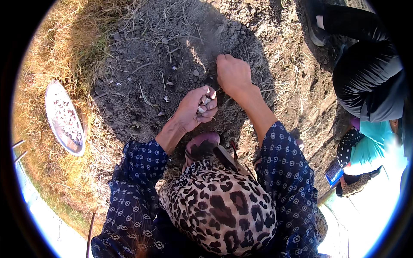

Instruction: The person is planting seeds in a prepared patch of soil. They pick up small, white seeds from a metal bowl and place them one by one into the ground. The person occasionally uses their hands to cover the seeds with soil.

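My left hand (188, 111) is cupped with its fingers curled around several pale garlic cloves (202, 104). Ahead and to its right, my right hand (234, 75) reaches down to the loose dark soil (138, 77), knuckles up. Its fingers are bent and the tips are hidden, so whether it pinches a clove does not show. A few small whitish pieces, one a likely clove (166, 98), lie scattered on the soil left of my hands. Off to the left, a shallow metal bowl (73, 147) holds many more cloves (64, 113).
Dry yellow grass (61, 42) borders the soil on the left, under the bowl. My shoe (201, 143) is just below my left hand. At right, a person in black trousers (364, 74) is close by; beyond is another person in a turquoise top (367, 151), near a blue object (334, 174).
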Demonstrator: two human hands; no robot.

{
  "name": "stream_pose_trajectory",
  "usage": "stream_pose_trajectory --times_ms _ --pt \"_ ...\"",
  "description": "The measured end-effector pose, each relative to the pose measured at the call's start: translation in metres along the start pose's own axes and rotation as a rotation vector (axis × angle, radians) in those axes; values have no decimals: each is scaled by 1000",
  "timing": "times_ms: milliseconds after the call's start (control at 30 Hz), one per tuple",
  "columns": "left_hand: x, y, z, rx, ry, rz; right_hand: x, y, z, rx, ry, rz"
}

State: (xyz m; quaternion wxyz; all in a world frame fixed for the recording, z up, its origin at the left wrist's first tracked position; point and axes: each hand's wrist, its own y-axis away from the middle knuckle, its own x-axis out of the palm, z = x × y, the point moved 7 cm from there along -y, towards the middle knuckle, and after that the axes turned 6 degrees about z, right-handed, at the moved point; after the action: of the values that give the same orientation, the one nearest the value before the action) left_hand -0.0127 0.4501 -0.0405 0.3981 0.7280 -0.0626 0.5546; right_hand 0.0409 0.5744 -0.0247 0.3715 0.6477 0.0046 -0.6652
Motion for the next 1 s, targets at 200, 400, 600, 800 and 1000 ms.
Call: stream_pose_trajectory --times_ms 200,400,600,800,1000 --pt "10 -1 1 50 -62 -70 -20 39 1 -94 -480 -276" --pt "10 3 11 41 -129 -195 8 76 0 -128 -1027 -147" --pt "4 7 17 70 -8 -149 26 80 2 -229 -1230 -27" --pt "21 -4 18 137 -49 -43 5 92 -20 -40 -1306 -250" --pt "18 -4 20 215 84 26 -33 67 -59 30 -995 -411"
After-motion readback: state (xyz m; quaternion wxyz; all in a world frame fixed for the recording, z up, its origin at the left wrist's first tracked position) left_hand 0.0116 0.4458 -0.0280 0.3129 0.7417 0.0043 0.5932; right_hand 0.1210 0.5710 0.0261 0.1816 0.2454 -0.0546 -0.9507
